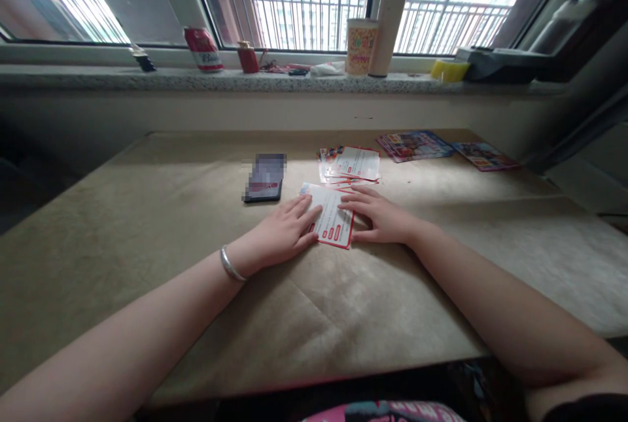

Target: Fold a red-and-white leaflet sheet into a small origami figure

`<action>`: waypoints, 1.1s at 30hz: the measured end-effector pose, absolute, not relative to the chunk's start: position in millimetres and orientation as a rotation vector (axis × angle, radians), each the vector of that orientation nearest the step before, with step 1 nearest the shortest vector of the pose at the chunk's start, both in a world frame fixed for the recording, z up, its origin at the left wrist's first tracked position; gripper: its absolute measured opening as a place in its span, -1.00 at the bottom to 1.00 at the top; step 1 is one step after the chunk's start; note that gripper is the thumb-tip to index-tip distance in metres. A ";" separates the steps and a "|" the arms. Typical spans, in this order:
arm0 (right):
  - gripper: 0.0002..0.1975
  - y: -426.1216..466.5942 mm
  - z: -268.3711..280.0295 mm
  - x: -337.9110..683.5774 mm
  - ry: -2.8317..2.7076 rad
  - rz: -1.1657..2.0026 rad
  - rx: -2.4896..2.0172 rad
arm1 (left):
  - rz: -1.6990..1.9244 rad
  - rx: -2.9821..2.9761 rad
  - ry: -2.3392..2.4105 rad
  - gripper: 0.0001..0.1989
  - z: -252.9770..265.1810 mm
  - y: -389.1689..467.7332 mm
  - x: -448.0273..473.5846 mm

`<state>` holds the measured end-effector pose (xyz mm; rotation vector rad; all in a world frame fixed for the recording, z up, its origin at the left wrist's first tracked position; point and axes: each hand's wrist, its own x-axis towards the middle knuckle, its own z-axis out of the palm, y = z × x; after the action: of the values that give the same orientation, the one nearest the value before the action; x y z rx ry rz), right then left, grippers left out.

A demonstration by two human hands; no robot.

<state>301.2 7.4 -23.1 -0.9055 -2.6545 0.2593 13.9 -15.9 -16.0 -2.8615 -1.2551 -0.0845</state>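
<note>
A white card with red edges and red printed labels (330, 216) lies flat on the table in front of me. My left hand (284, 229) rests against its left side, the fingers stretched out and partly over the card. From the other side my right hand (380, 216) reaches it, with spread fingertips touching the right edge. Both hands cover parts of the card's sides. Just beyond it lies a loose pile of similar cards (360, 163). A dark phone (266, 178), partly blurred out, lies to the left of that pile.
Colourful picture cards (417, 145) lie at the table's back right, with another small stack (483, 155) beside them. On the stone windowsill (275, 84) stand a red-and-white can (203, 49), a red bottle (248, 57), a paper cup (360, 47) and a tall cylinder (391, 16).
</note>
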 end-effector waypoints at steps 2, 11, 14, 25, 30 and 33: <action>-0.34 6.6 -22.5 300.6 -2.657 0.231 -0.903 | -0.006 -2.898 -1.300 -0.31 -14.2 -17.0 15.4; -0.31 0.9 -17.3 295.2 -2.692 0.276 -0.920 | -0.034 -3.067 -1.250 -0.24 -6.9 -6.0 12.4; -0.28 -2.4 -13.6 291.6 -2.724 0.312 -0.908 | 0.010 -3.127 -1.189 -0.12 -4.6 -5.3 12.1; -0.25 -8.1 -15.0 287.0 -2.593 0.419 -0.983 | 0.018 -3.067 -1.241 -0.21 -1.3 -14.7 20.4; -0.16 -8.3 -14.1 288.6 -2.647 0.382 -0.911 | -0.041 -3.035 -1.250 -0.27 -5.0 -14.9 22.7; -0.13 -9.1 -12.8 288.0 -2.664 0.382 -0.901 | -0.134 -3.037 -1.242 -0.35 -5.6 -13.4 24.6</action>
<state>288.0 -9.1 -12.8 -0.9014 -2.6637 0.3817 24.6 -13.4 -5.6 -3.0375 -1.2417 -0.1344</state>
